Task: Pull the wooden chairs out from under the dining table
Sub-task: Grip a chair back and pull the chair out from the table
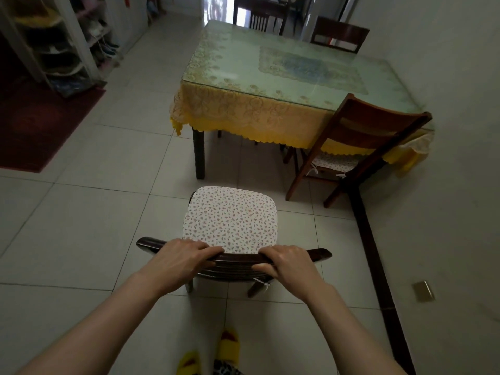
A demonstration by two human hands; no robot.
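I can read no text, label, brand, number or sign anywhere in my view. The tablecloth (243, 109) carries only a lace flower pattern, and the seat cushion (230, 217) only small printed sprigs; neither has any lettering.

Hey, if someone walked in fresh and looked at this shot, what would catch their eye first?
First, the two hands: the left hand and right hand each have a grip on the top rail of a wooden chair with a floral cushion, standing clear of the table on the tiled floor. Behind it, the dining table with its bright yellow lace cloth stands out, with a second chair tucked in at its right end.
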